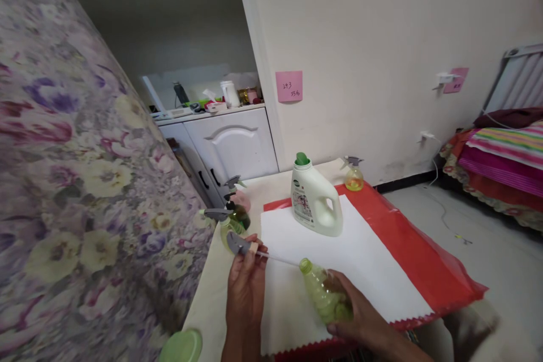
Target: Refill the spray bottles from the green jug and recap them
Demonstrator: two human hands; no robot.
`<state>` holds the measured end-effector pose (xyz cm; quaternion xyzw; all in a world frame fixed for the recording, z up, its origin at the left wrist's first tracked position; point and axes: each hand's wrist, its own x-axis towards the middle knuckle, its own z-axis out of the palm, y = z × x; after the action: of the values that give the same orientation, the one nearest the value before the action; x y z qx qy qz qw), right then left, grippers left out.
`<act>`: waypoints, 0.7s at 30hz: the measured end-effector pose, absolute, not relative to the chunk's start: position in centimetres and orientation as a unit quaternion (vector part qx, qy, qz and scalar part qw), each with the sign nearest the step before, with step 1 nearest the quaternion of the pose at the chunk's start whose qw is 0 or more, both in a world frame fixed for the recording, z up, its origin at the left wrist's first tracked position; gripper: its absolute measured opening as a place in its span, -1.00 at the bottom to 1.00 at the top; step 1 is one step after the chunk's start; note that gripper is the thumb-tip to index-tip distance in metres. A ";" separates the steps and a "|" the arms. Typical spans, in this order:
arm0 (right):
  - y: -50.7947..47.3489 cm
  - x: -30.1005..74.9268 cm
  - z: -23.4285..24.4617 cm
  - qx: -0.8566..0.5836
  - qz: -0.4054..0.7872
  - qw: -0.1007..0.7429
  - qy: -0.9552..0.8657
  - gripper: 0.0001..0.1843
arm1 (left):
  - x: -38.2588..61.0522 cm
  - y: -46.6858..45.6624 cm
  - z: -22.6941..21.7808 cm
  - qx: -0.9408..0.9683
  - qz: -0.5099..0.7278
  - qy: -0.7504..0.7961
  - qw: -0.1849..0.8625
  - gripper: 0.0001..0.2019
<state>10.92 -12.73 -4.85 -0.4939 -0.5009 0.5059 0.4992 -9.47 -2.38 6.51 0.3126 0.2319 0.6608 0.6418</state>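
A home bedroom: bed with striped bedding (pixel 504 150) at right, white cupboard (pixel 231 144) far left, floral curtain (pixel 76 181) near left.

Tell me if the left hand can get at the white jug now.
Probably reachable: bare white sheet lies between left hand and white jug, but the hand is holding the spray head.

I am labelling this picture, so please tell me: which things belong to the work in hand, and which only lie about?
In hand: grey spray head with tube, in the left hand; green bottle, in the right hand.
Lying about: white jug; small yellow sprayer; other sprayers; green lid; pink note.
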 end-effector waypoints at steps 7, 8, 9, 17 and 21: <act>-12.4 12.2 -4.8 -0.550 0.437 0.518 -0.488 -0.04 | -11.9 -1.2 6.9 0.255 0.693 0.266 0.620 -0.71; -12.2 12.4 -4.9 -0.555 0.432 0.523 -0.482 -0.04 | -12.2 -1.1 6.8 0.255 0.692 0.273 0.618 -0.69; -12.1 12.7 -4.9 -0.558 0.427 0.528 -0.478 -0.04 | -12.5 -0.9 6.7 0.257 0.690 0.279 0.616 -0.67; -11.4 13.9 -4.8 -0.543 0.420 0.535 -0.492 -0.08 | -12.8 -0.5 5.7 0.457 0.614 0.432 0.477 -0.61; -11.6 13.4 -4.5 -0.553 0.423 0.529 -0.486 -0.05 | -12.2 0.4 4.6 0.670 0.445 0.554 0.215 -0.69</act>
<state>13.36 -11.64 -4.46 -0.5534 -0.4856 0.4225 0.5286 -12.25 0.36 4.61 0.6700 0.5541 0.4449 0.2146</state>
